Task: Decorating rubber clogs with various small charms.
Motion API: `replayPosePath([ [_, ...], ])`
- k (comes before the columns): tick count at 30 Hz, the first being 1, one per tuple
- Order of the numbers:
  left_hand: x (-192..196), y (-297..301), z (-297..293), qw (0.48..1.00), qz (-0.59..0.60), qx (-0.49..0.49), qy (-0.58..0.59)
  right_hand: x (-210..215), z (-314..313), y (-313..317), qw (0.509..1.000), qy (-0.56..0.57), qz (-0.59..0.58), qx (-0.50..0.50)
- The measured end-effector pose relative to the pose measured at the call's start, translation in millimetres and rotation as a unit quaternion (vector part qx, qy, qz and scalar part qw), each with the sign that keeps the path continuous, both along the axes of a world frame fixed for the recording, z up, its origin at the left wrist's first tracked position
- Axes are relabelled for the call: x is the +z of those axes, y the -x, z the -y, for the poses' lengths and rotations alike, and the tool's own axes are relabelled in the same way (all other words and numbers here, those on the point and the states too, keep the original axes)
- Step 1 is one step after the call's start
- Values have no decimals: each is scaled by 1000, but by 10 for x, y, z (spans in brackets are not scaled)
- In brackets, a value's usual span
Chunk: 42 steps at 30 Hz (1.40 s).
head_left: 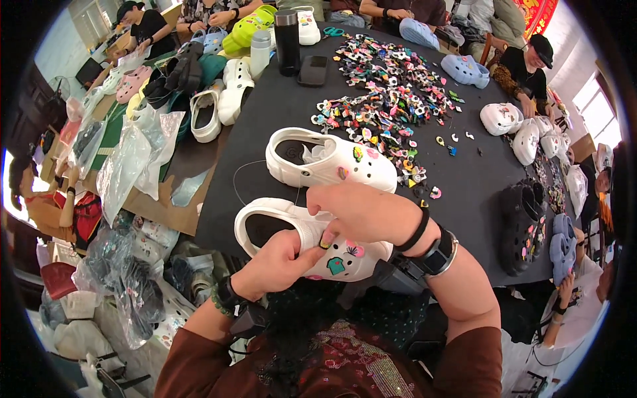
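A white clog (361, 260) is held near the table's front edge, tilted, its heel strap (240, 229) toward the left. My left hand (273, 264) grips its side, thumb on the upper. Above the same clog my right hand (352, 212) bends inward, thumb and fingers pinched at the upper. A small yellow-and-dark charm (325, 244) shows at the thumb tip, partly hidden. A green shirt-shaped charm (336, 266) and a pink charm (355, 249) sit on the toe. Just beyond lies a second white clog (312, 162) with several charms; a thin clear loop joins the pair.
A large heap of loose charms (391, 93) covers the middle of the black table (458, 205). A black bottle (287, 43) stands at the back left. Dark clogs (521, 229) lie right, white clogs (207, 114) left. Plastic bags (136, 159) hang nearby. Several people work around the table.
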<state>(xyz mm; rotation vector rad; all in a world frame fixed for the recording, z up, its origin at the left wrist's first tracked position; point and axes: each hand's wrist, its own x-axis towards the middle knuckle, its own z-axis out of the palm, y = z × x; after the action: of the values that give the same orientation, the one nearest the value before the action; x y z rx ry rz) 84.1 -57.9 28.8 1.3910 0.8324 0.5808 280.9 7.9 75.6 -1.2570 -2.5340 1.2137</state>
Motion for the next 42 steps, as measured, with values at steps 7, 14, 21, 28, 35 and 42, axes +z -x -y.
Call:
replayPosePath([
  [7,-76,7,46,999,-5,7,-46,-113,76,45,988,-151,2,38],
  [14,109,-50,88,996,30,79,27,-21,137,-99,996,-21,-72,-45],
  [21,265,52,-270,985,-46,149,-72,-237,540,-661,930,-179,-243,-209],
  [28,436,60,-481,942,-143,172,-251,-367,797,-1228,945,-191,-98,-247],
  [35,533,-342,-975,848,-181,158,-473,-590,889,-1408,943,-172,-54,-279],
  [42,350,-380,-1542,983,-158,96,11,-797,920,-1506,945,-163,-16,-285],
])
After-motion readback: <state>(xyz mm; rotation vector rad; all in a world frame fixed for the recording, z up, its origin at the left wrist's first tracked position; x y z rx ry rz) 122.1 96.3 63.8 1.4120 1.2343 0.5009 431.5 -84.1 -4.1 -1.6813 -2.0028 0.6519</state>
